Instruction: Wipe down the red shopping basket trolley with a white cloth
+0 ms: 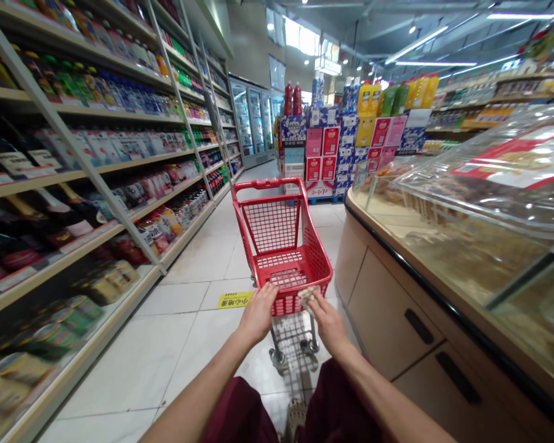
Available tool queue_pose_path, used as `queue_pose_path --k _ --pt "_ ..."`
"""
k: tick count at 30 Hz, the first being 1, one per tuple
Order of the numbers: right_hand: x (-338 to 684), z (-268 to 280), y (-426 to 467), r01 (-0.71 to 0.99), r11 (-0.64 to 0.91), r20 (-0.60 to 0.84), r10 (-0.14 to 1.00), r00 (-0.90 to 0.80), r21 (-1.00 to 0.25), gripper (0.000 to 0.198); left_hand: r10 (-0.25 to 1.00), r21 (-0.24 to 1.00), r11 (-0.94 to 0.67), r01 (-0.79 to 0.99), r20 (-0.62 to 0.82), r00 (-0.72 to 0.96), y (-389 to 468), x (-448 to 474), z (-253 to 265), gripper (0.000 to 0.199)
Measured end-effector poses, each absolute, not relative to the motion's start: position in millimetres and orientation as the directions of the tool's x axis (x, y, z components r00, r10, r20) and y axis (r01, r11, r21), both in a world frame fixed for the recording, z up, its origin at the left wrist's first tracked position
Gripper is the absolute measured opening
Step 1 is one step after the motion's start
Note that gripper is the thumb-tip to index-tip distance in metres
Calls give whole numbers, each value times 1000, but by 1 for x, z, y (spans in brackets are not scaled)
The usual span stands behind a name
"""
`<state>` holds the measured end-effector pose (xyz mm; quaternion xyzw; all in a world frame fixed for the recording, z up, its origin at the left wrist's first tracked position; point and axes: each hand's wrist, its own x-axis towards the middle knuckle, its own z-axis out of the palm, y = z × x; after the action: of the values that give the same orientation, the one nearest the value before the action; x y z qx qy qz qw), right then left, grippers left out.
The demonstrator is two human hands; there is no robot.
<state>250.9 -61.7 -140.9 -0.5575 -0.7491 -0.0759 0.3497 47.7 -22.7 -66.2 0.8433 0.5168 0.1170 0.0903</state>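
A red plastic shopping cart stands right in front of me, its handle at the far end and its basket empty. At the near left corner of the basket, my left hand is closed over the rim. My right hand presses a crumpled, pale beige cloth against the near right part of the same rim. The fingertips of both hands are partly hidden by the cart edge and the cloth.
Tall drink shelves line the left side. A glass-topped food counter with dark handles stands close on the right. Stacked drink boxes are ahead. A yellow floor sticker lies left of the cart.
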Motion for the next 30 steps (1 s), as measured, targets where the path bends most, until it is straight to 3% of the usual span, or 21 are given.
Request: queue_pose_path --k 4,8,10,15,17,20,23,26,30 --pt "260 -150 -68 915 313 421 888 -186 -255 43 897 206 -442 873 85 434 -26 48 -63 60" --pt "270 -129 -65 898 323 602 794 -86 -298 41 899 157 -437 886 95 427 -28 51 -61 57" --pt "274 -128 -60 904 268 617 787 -7 -332 39 902 145 -431 891 109 418 -29 53 -61 56" --pt "288 -157 -66 924 142 376 927 3 -355 39 897 141 -440 887 113 427 -29 53 -62 60" --pt "297 -152 -68 902 192 452 892 3 -386 39 891 145 -453 880 119 439 -30 52 -62 61" --pt "308 -117 -60 847 305 670 738 80 -436 41 890 152 -453 878 141 434 -30 52 -62 60" --pt "300 -87 -44 829 324 709 696 117 -455 42 893 155 -443 883 164 419 -30 54 -66 59" --pt "265 -85 -37 857 316 666 745 41 -406 40 891 156 -444 882 187 415 -29 55 -71 61" --pt "229 -96 -38 876 416 629 756 -183 -246 37 888 163 -448 879 200 415 -29 54 -74 61"
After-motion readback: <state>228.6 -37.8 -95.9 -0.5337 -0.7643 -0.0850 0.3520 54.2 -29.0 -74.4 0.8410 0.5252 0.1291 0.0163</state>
